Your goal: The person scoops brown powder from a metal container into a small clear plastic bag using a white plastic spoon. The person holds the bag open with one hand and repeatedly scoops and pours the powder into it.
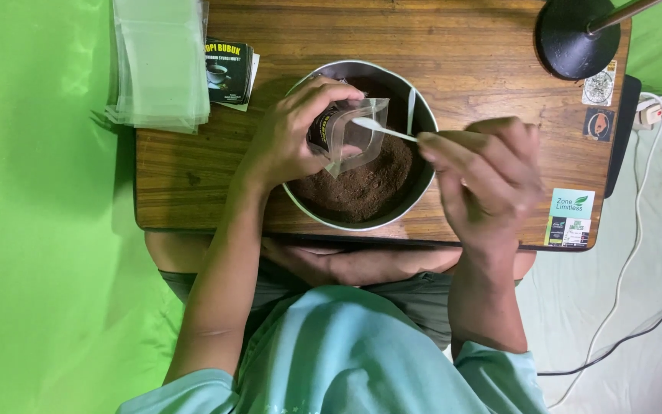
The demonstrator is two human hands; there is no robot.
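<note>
A round metal bowl (421, 115) holding dark brown powder (365, 184) sits on a small wooden table (484, 46). My left hand (289, 134) holds a small clear plastic pouch (354, 134) open over the bowl, tilted toward the right. My right hand (484, 172) grips a white plastic spoon (381, 129) by its handle, and the spoon's tip is at the mouth of the pouch.
A stack of clear plastic pouches (158, 61) lies at the table's far left, with a dark printed label card (227, 70) beside it. A black lamp base (572, 34) stands at the far right. White cables (641, 215) run along the right. Green cloth (40, 230) covers the floor on the left.
</note>
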